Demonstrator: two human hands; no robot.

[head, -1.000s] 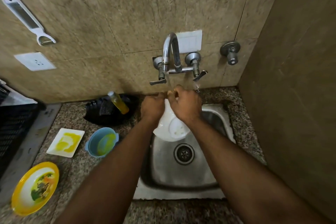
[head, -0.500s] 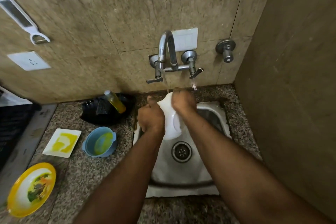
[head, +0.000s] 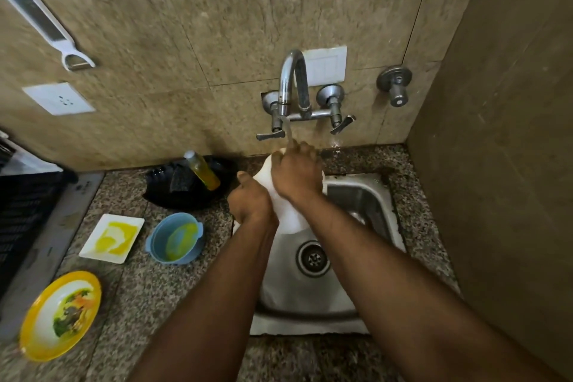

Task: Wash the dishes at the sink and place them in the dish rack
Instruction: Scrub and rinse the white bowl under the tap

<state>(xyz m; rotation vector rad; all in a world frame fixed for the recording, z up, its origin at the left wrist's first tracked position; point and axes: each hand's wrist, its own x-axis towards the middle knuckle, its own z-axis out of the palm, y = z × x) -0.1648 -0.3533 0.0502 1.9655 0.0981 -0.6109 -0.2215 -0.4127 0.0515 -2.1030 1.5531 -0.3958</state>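
Two bare hands hold a white plate (head: 286,214) over a steel sink (head: 366,195) set into a speckled granite counter (head: 148,282), seen from a head-worn camera looking down. The plate stands nearly on edge, its long axis running from the far end beneath the tap down toward the viewer, where its lower rim hangs above the round drain (head: 313,258). The left hand (head: 250,199) grips the plate's left edge with fingers curled around it and the thumb raised. The right hand (head: 296,172) lies across the plate's upper part, fingers pressed together and bent over its far rim. A thin stream of water falls from the curved chrome tap (head: 291,84) onto the right hand's knuckles. Whether the plate's face or back is toward the viewer cannot be told. Left of the sink, on the counter, sit a blue bowl (head: 175,239) with yellow residue, a white rectangular dish (head: 112,237) smeared yellow, and, nearer the viewer, a yellow-rimmed plate (head: 60,315) with food remains. Against the wall, a black dish (head: 189,183) holds a tilted bottle of yellow liquid (head: 202,170) and a dark sponge. A black slatted rack (head: 21,214) shows at the far left edge. A white peeler (head: 46,25) hangs on the tiled wall above a white socket (head: 59,98).
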